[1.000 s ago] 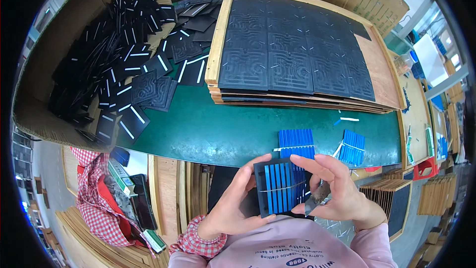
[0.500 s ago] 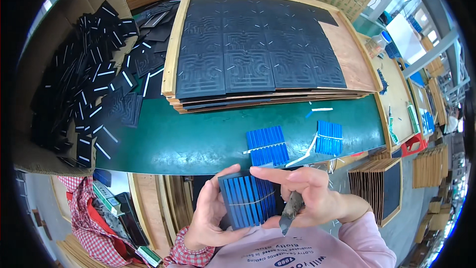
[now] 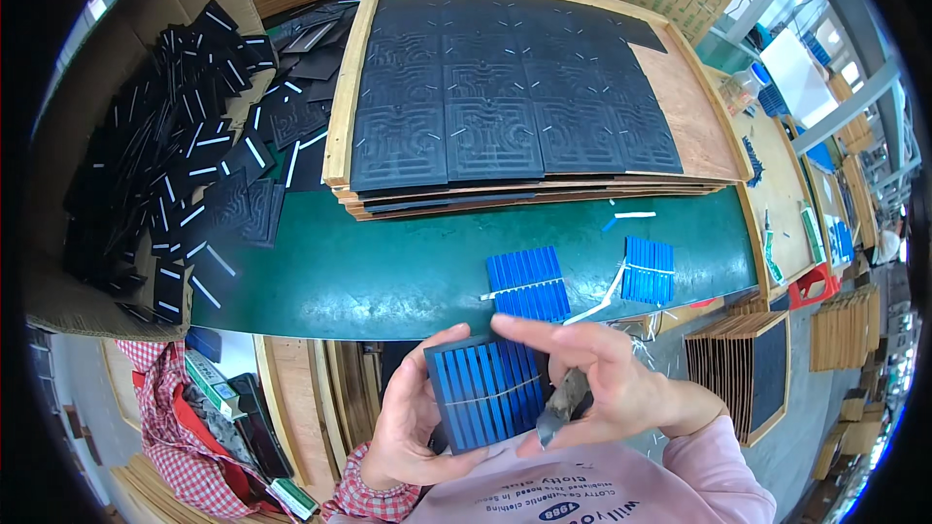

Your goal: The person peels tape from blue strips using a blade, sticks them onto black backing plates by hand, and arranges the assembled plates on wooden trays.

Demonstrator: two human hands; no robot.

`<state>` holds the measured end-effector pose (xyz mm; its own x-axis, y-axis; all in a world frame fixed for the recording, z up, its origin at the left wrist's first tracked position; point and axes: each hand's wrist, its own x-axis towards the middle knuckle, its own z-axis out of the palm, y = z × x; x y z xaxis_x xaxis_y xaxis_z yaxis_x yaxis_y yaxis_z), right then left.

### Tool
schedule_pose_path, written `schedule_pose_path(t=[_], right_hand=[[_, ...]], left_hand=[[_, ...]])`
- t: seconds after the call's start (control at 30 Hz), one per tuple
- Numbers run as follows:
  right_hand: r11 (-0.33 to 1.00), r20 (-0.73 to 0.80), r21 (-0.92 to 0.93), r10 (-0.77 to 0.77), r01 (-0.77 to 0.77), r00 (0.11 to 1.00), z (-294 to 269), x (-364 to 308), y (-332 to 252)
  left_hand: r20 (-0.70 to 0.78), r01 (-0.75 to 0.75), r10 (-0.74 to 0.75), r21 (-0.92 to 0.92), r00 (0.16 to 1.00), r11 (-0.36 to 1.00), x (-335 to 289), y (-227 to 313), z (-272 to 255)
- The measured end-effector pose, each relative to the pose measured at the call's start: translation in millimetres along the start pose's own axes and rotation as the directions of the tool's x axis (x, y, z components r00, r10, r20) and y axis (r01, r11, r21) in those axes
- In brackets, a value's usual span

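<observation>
My left hand [image 3: 413,417] grips a small blue-striped solar panel [image 3: 485,396] by its left side, thumb along the lower edge and fingers at the top. A thin pale strip crosses the panel's stripes. In my right hand [image 3: 616,374] a short, grey, pointed tool [image 3: 563,406] is tucked in the palm; its exact kind is unclear. The right index finger reaches to the panel's upper edge, with the thumb near its lower right corner; contact there is hard to make out. Beyond my hands, a blue-striped panel [image 3: 529,283] and another blue panel [image 3: 649,270] lie on the green table.
A wooden-framed tray [image 3: 694,116] of black squares tops a stack on the green table [image 3: 311,267]. A cardboard box [image 3: 73,272] of black pieces stands left. More framed boards [image 3: 733,369] are stacked at lower right, and a checked cloth [image 3: 170,417] hangs at lower left.
My right index finger has lifted slightly and its thumb has shifted at the panel's lower corner. The tool's tip has swung a little left and up. The left hand keeps its hold on the panel.
</observation>
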<state>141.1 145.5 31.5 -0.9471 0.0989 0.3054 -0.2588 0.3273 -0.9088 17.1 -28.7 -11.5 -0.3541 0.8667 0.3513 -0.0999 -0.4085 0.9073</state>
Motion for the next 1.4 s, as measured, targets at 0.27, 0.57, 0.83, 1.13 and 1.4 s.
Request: schedule_pose_path(t=[0.27, 0.57, 0.83, 1.13, 1.4], right_hand=[[0.855, -0.019, 0.276, 0.461, -0.439, 0.887, -15.8, -11.5, 1.5], [0.768, 0.189, 0.503, 0.349, -0.396, 0.918, -13.1, -19.3, 22.8], [0.904, -0.089, 0.162, 0.412, -0.395, 0.907, -2.8, -6.5, 5.4], [0.891, -0.183, 0.153, 0.451, -0.428, 0.874, -4.0, -21.5, 9.0], [0.731, -0.100, 0.519, 0.566, -0.443, 0.818, 2.7, -24.4, 1.0]], left_hand=[[-0.037, -0.046, 0.044, -0.053, 0.998, 0.998, -1.8, -1.5, 0.0], [0.009, -0.117, 0.119, -0.112, 0.993, 0.987, -2.0, -10.3, 3.8], [0.055, -0.127, 0.116, 0.322, 0.992, 0.938, 1.4, -4.7, 11.7], [0.068, -0.172, 0.160, 0.517, 0.985, 0.838, -5.7, -1.6, 8.6], [0.069, -0.169, 0.155, 0.428, 0.986, 0.888, -1.7, -4.8, 8.8]])
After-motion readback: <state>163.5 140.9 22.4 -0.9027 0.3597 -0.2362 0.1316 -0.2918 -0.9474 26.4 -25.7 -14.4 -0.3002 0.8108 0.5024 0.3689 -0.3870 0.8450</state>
